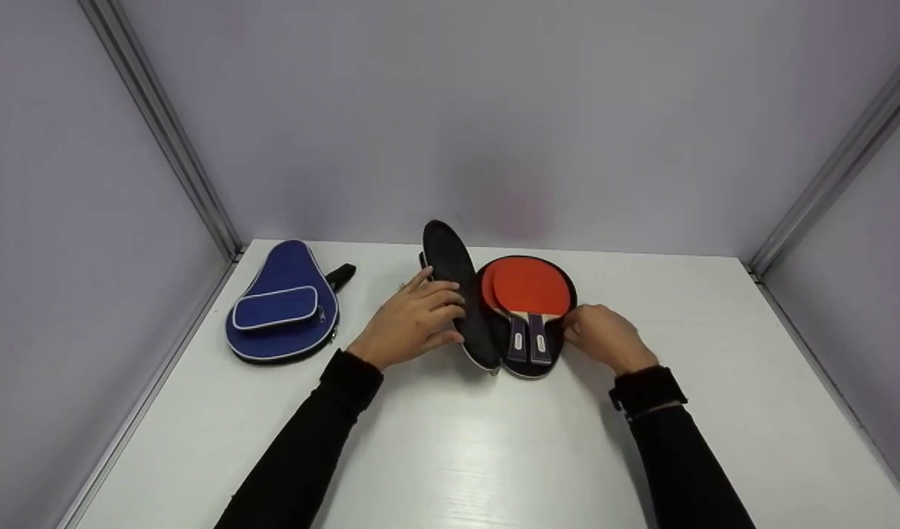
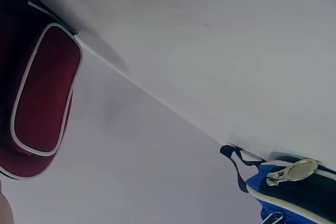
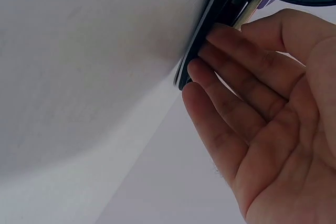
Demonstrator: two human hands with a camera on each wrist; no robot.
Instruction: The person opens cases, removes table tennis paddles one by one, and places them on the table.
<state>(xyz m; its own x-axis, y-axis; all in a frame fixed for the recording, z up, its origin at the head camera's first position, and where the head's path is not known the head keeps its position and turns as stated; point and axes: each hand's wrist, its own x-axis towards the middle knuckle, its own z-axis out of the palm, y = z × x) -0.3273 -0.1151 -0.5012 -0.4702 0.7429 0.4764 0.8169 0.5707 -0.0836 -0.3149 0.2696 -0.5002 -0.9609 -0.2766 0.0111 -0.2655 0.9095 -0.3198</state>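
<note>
A black-lined table tennis bat case lies unfolded, its lid (image 1: 445, 253) tilted up on the left. In the left wrist view, the lid's outside is a burgundy pocket (image 2: 46, 90) with pale piping. My left hand (image 1: 413, 319) holds the lid's raised edge, fingertips over the black lining; its grip is mostly hidden from the left wrist camera. Two red bats (image 1: 530, 290) with dark handles lie overlapped in the flat half (image 1: 527, 371). My right hand (image 1: 604, 336) rests its fingertips against that half's right rim; in the right wrist view, its fingers (image 3: 220, 129) are extended and slightly bent.
A blue bat case (image 1: 273, 344) with white piping, a front pocket and a black strap (image 1: 341, 276) lies on the left of the white table (image 1: 450, 455). Pale panels (image 1: 486, 125) stand behind and at both sides, with metal posts in the corners.
</note>
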